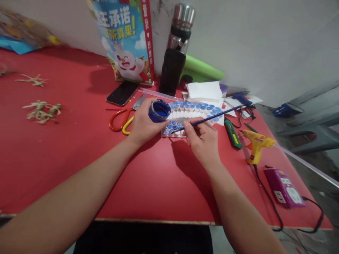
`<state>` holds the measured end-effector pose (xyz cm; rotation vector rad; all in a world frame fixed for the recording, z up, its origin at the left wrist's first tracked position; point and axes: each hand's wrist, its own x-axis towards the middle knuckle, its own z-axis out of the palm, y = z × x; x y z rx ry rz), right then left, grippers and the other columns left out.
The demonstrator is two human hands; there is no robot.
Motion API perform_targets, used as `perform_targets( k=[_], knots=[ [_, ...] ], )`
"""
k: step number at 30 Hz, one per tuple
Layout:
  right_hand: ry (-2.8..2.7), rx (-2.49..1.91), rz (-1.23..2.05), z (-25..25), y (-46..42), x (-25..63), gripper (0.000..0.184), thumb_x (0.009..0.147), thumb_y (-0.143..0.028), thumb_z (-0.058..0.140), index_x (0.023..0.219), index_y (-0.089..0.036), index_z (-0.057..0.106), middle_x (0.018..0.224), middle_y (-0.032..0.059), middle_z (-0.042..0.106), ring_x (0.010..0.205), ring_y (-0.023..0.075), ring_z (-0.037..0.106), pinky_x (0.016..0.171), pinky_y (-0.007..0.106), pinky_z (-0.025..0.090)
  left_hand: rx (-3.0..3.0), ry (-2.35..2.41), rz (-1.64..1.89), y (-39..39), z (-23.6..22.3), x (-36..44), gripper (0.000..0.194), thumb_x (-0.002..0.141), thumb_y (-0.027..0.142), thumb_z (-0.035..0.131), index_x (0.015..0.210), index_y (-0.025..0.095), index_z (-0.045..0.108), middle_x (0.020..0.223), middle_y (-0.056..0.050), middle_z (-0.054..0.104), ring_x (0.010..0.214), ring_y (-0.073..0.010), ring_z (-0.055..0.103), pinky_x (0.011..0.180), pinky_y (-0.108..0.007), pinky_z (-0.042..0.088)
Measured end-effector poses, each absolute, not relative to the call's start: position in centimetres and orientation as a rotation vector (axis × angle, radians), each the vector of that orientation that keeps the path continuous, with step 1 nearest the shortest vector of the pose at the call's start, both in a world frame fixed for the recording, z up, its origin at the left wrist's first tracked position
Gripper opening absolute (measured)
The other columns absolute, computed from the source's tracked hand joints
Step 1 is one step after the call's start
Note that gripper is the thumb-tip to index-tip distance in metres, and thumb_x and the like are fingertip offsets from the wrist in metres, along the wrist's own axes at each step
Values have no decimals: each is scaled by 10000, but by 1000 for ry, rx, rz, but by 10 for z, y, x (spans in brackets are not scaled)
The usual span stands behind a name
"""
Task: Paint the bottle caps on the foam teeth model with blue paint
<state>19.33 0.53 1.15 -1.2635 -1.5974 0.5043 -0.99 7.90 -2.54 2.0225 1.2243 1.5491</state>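
Observation:
My left hand is closed around a small jar of blue paint, tilted so its open mouth faces me. In my right hand a thin dark-blue paintbrush is pinched, its tip pointing down and left. That tip meets a small white piece with blue-painted rounds on the table, right beside the jar. Behind it lies a curved white piece topped with several blue-painted rounds. Scissors with red and yellow handles lie left of my left hand, partly covered by it.
Behind stand a printed bag, a steel flask and a black case. A phone lies left. On the right are a green cutter, a yellow glue gun and a purple power box with cables.

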Motion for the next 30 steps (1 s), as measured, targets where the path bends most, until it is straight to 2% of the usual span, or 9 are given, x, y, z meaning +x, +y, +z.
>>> perform_targets(
  k=[6, 13, 18, 30],
  knots=[
    [-1626, -1270, 482, 12, 5, 194, 224, 1036, -394, 658, 892, -223, 674, 708, 0, 687, 599, 153, 603, 597, 305, 465, 2024, 1241, 1566, 78, -26, -10, 581, 712, 269, 942, 1200, 247, 628, 1188, -76, 739, 1126, -323, 742, 1037, -499, 615],
    [-1602, -1257, 501, 11, 5, 194, 231, 1043, -419, 656, 926, -221, 680, 727, 5, 708, 635, 167, 651, 623, 308, 489, 2046, 1209, 1608, 79, -26, -9, 582, 693, 229, 952, 1182, 229, 637, 1154, -65, 751, 1079, -300, 752, 976, -454, 633],
    [-1634, -1288, 500, 13, 5, 193, 233, 1036, -396, 655, 889, -217, 676, 688, -10, 688, 580, 147, 607, 618, 306, 481, 2055, 1248, 1587, 79, -27, -10, 582, 697, 252, 950, 1188, 225, 638, 1167, -65, 750, 1095, -292, 745, 996, -447, 627],
    [-1624, -1295, 490, 14, 4, 194, 276, 1046, -459, 643, 901, -226, 670, 691, 0, 684, 601, 160, 620, 584, 305, 476, 2013, 1258, 1553, 79, -25, -10, 593, 689, 292, 946, 1192, 243, 636, 1186, -76, 742, 1137, -322, 730, 1033, -494, 614]
  ],
)
